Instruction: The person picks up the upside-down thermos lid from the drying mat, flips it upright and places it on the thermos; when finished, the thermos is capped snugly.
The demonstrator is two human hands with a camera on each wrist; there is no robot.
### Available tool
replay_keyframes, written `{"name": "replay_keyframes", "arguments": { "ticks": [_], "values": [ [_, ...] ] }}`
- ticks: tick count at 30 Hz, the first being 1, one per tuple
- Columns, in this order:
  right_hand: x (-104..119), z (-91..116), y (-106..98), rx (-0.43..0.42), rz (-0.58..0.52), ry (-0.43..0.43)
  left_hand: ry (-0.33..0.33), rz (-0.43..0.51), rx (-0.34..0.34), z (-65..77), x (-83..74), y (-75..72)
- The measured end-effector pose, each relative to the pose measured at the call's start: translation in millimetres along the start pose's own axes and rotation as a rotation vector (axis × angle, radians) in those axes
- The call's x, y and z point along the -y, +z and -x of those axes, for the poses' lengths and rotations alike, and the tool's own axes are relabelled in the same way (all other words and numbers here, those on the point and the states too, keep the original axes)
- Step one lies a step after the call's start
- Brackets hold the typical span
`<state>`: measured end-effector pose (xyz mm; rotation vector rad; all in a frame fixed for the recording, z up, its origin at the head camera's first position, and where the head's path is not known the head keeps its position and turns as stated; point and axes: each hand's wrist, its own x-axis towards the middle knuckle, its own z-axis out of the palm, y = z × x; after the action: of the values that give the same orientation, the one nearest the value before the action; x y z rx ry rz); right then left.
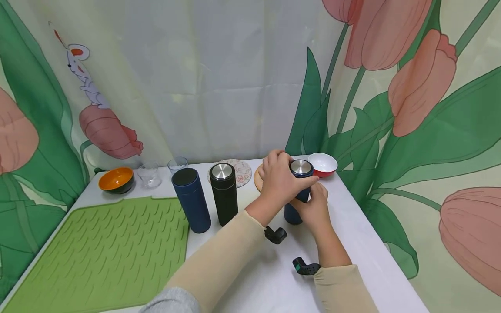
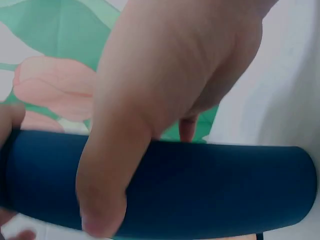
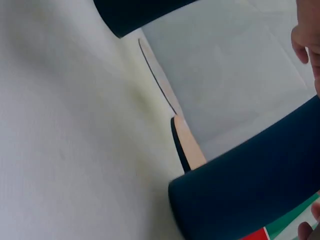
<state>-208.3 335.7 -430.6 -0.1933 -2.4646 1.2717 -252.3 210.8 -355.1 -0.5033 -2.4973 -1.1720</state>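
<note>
A dark blue thermos bottle (image 1: 292,214) with a silver-topped lid (image 1: 301,167) stands upright on the right of the table. My left hand (image 1: 278,179) grips it around the top, just below the silver disc, its thumb across the near side. Lower down, my right hand (image 1: 316,206) holds the bottle's body. The left wrist view shows the right hand (image 2: 150,100) with its thumb across the blue body (image 2: 225,187). In the right wrist view the bottle's base (image 3: 200,200) meets the white tabletop.
Left of my hands stand a black thermos bottle (image 1: 225,195) and another blue one (image 1: 192,202). A green mat (image 1: 109,252) covers the left side. Behind are an orange bowl (image 1: 117,179), two clear glasses (image 1: 149,176), round coasters (image 1: 240,171) and a red-and-white bowl (image 1: 323,164).
</note>
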Motion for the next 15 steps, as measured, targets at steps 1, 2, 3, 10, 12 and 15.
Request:
{"name": "replay_keyframes", "arguments": {
  "ticks": [1,2,3,10,12,15],
  "values": [
    [-0.1,0.6,-2.2,0.000,-0.006,0.008,0.025,0.038,0.032,-1.8,0.4,-1.0],
    [-0.2,1.1,-4.1,0.002,-0.010,0.020,0.040,0.083,0.076,-3.5,1.0,-1.9],
    [-0.6,1.4,-5.7,0.005,-0.013,0.030,0.043,0.137,0.121,-5.3,1.9,-2.6],
    [-0.7,-1.1,-12.6,0.059,0.035,0.090,-0.059,0.479,0.381,-18.4,12.6,-0.9],
    [-0.3,-3.0,-12.2,0.062,0.044,0.088,-0.071,0.539,0.428,-21.9,17.6,-0.8],
    [-1.5,-4.3,-11.9,0.059,0.044,0.094,-0.090,0.587,0.480,-23.9,23.0,0.2]
  ]
}}
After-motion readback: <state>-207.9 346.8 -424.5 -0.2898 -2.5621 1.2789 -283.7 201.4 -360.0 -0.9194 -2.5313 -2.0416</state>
